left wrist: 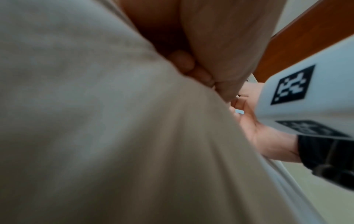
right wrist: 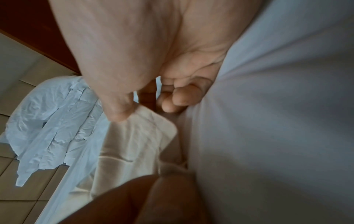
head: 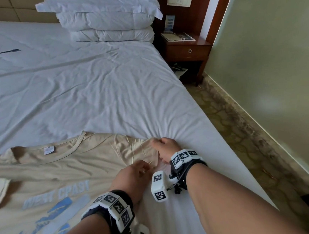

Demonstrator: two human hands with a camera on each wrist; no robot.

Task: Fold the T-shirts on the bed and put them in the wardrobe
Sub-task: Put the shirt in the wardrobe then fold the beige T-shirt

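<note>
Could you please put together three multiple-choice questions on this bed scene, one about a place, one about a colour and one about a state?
1. Where do the pillows lie?
A. At the head of the bed, stacked
B. On the floor
C. On the nightstand

2. What colour is the T-shirt being handled?
A. Black
B. Beige with blue print
C. Red

3. What is the state of the T-shirt?
A. Folded into a neat square
B. Hanging in a wardrobe
C. Spread flat on the bed, both hands at its sleeve

Answers:
1. A: the pillows are piled by the headboard, next to the nightstand.
2. B: the T-shirt is beige with blue lettering.
3. C: it lies open on the sheet, with the left hand and right hand pinching the sleeve fabric.
</note>
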